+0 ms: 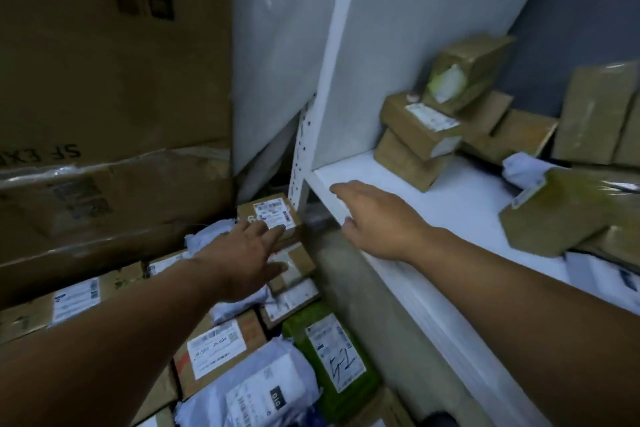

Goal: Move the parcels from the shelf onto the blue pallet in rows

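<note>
My left hand [242,260] reaches out flat over the parcels stacked low on the left, its fingertips at a small brown box with a white label [273,218]. My right hand [377,218] hovers open over the front edge of the white shelf [460,198], holding nothing. On the shelf stand several brown taped boxes [419,135] at the back and a larger taped parcel [561,212] at the right. Below on the left lie a green parcel [332,354], a labelled brown box [218,354] and white poly bags [263,388]. The blue pallet itself is hidden under the parcels.
Big cardboard cartons [104,87] lean at the left behind the pile. A perforated white shelf upright [301,149] stands between the pile and the shelf. A grey strip of floor [349,288] runs between them.
</note>
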